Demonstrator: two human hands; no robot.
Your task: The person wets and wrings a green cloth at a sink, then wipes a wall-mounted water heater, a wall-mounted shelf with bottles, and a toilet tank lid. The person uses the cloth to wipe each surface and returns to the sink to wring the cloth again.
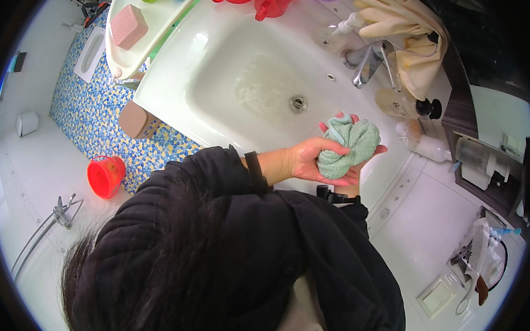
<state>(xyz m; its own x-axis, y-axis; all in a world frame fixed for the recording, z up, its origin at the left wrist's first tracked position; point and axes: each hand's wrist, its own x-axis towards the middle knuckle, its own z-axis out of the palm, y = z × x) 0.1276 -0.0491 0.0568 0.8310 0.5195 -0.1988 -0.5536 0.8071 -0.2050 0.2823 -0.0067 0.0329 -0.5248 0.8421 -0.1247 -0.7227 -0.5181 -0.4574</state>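
A bunched pale green cloth (pixel 352 146), like a small towel, is held in both hands over the near right side of the white washbasin (pixel 196 123). My left hand (pixel 308 160) comes in from the left, its thumb pressing on top of the cloth and its fingers beneath. Under the cloth lies my right hand (pixel 380 149), mostly hidden; several fingertips show past the far edge and the right edge. Shallow, cloudy-looking water (pixel 268 84) lies in the basin near the metal drain (pixel 298 104). Beyond the cloth stands the chrome faucet (pixel 368 64).
Cream rubber gloves (pixel 419 66) drape behind the faucet. A pump bottle (pixel 396 103) lies along the basin's right rim. Red cups (pixel 275 4) stand at the back. A shelf at the left carries a pink box (pixel 129 26). On the floor are a red bucket (pixel 105 177) and a brown bin (pixel 136 119).
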